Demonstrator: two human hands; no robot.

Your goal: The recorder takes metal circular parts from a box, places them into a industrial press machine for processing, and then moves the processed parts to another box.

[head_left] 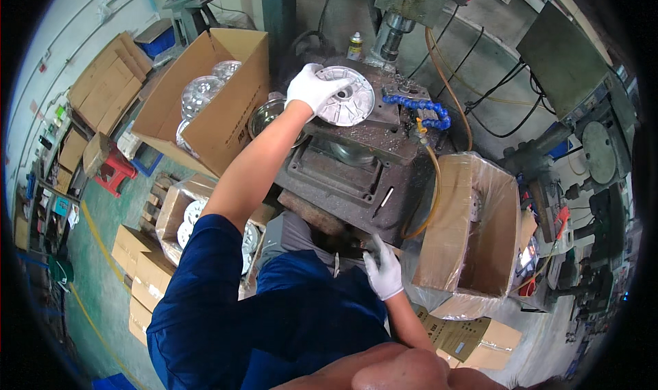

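Observation:
My left hand, in a white glove, grips the left edge of a round silver metal casting with a hub in its middle. The casting is over the top of a dark machine block strewn with metal chips. Low near my lap is my right hand, also gloved in white, its fingers apart and nothing in them. Just left of the block, partly behind my left forearm, there is a shiny metal bowl. A segmented blue coolant hose lies close to the casting's right side.
An open cardboard box with shiny round parts stands at left; a second box holding castings sits lower. A plastic-lined carton is at right. The machine spindle hangs behind the block, near a spray can. A pen-like stick lies in front.

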